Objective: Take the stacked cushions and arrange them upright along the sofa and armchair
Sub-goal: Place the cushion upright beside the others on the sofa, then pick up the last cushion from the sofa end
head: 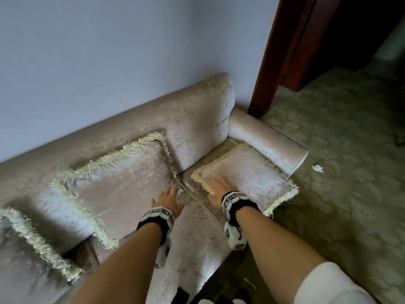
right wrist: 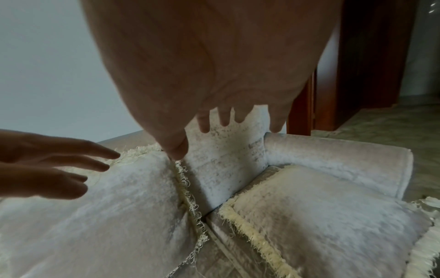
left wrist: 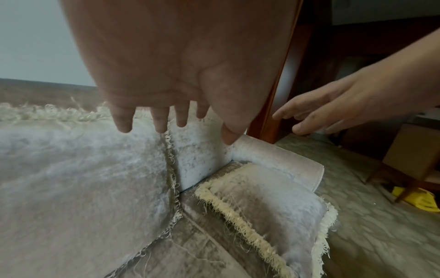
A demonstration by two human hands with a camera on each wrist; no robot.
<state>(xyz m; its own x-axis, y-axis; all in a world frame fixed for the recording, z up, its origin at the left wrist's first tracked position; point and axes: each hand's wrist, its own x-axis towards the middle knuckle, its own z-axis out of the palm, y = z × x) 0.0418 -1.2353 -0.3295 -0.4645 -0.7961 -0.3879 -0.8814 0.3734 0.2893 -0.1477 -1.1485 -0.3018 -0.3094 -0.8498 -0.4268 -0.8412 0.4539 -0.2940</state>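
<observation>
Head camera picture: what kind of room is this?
Probably a living room in a home: a pale velvety sofa against a plain wall, fringed square cushions on its seat, and a dark wooden door frame beside it.

wall [head: 109,51] pale blue | door frame [head: 282,51] dark red-brown wood | floor [head: 339,161] patterned greenish | white scrap [head: 317,168] on floor | yellow object [left wrist: 419,201] on floor

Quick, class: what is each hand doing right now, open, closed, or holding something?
Left hand: open, fingers straight, over the upright fringed beige velvet cushion.
Right hand: open, fingers spread, over the flat fringed beige velvet cushion; holding nothing.
</observation>
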